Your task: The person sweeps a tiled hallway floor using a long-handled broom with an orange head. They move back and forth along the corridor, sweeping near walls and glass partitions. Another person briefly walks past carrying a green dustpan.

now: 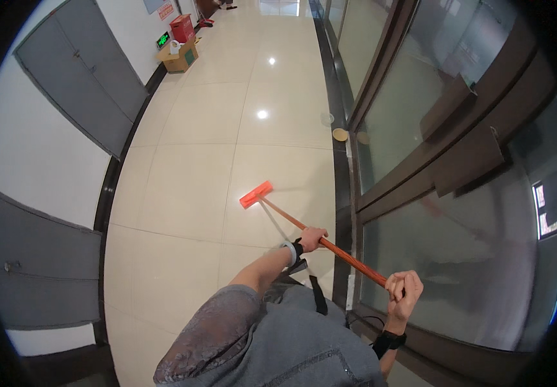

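Both my hands grip one long-handled broom (285, 216), which slants across my front. My left hand (312, 239) wraps around the middle of its reddish-brown handle, with a pale bangle and a black strap at the wrist. Higher up, my right hand (404, 289) closes around the handle's top end, close to the glass door on the right. The orange-red head (256, 194) is down at the glossy tiled floor (186, 193) ahead of me. Seen from above, its underside is hidden.
Brown-framed glass doors (404, 251) line the right side. By their black sill sit a yellow bowl (340, 134) and a clear bowl (327, 119). Grey doors (80, 72) stand along the left wall. Farther off are a cardboard box (179, 59), a red box (182, 28) and a person's foot (231, 7).
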A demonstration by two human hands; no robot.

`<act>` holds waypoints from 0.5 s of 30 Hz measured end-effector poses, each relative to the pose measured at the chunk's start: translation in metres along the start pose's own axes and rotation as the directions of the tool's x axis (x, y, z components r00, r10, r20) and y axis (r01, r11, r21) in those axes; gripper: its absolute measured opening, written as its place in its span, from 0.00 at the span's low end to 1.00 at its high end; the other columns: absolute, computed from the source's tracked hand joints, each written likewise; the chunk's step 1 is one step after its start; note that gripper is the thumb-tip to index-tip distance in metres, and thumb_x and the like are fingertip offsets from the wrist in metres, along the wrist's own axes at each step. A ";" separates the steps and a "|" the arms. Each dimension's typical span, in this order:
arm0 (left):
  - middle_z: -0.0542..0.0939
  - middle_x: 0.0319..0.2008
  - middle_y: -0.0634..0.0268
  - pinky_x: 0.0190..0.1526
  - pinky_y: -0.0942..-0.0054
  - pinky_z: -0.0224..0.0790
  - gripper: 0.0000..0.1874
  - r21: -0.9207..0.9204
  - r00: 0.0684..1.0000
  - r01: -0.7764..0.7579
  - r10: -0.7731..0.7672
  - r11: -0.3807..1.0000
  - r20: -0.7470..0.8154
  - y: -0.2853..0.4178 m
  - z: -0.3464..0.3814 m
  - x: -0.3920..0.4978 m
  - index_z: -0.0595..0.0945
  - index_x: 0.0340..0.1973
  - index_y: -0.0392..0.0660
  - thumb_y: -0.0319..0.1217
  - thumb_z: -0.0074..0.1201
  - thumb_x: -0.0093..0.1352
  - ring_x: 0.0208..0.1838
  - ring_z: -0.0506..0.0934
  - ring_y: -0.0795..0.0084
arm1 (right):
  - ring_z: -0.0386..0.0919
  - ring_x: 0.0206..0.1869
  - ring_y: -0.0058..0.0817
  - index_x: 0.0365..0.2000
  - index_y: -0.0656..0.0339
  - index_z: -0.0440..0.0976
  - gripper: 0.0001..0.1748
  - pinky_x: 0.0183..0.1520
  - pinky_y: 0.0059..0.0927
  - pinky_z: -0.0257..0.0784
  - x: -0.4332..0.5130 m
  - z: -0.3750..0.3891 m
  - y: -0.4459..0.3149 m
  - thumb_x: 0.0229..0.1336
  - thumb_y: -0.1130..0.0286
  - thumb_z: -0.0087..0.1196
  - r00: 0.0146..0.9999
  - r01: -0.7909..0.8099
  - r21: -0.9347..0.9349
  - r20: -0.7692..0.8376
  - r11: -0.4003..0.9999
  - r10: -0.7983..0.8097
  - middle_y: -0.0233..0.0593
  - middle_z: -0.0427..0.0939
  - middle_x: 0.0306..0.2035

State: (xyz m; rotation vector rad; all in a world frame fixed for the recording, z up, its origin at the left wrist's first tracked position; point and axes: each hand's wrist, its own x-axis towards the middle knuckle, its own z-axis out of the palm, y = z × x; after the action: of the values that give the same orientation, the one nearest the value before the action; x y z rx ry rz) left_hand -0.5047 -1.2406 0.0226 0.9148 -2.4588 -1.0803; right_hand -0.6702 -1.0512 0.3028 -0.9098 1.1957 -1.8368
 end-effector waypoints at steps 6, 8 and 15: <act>0.76 0.29 0.64 0.37 0.59 0.64 0.12 0.208 0.996 0.077 -0.066 0.975 -0.061 0.006 0.022 0.000 0.76 0.31 0.51 0.40 0.59 0.55 0.36 0.74 0.59 | 0.48 0.07 0.14 0.28 0.67 0.70 0.17 0.17 0.23 0.57 0.018 -0.021 0.003 0.67 0.71 0.33 0.999 -0.022 -0.025 0.042 0.999 0.023 0.25 0.53 0.05; 0.76 0.29 0.65 0.38 0.58 0.63 0.13 0.213 0.983 0.181 -0.172 0.960 -0.060 0.001 0.018 -0.017 0.76 0.31 0.51 0.42 0.58 0.57 0.38 0.74 0.59 | 0.48 0.07 0.14 0.28 0.67 0.70 0.17 0.16 0.22 0.56 0.029 -0.023 0.012 0.67 0.70 0.34 0.993 -0.059 -0.031 0.098 0.998 0.062 0.24 0.53 0.05; 0.76 0.35 0.61 0.45 0.54 0.61 0.19 0.125 0.835 0.550 -0.536 0.826 -0.129 -0.022 0.006 -0.118 0.79 0.35 0.51 0.49 0.57 0.55 0.44 0.72 0.56 | 0.50 0.07 0.13 0.29 0.67 0.72 0.14 0.16 0.21 0.57 0.061 0.011 0.061 0.65 0.70 0.39 0.859 -0.377 0.040 0.388 0.925 0.333 0.25 0.54 0.05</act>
State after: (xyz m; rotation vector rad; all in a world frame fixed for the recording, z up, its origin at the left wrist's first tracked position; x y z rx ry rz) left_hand -0.4099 -1.1708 -0.0006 1.7544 -2.2832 -0.9766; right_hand -0.6770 -1.1262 0.2584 -0.8602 0.9325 -1.3441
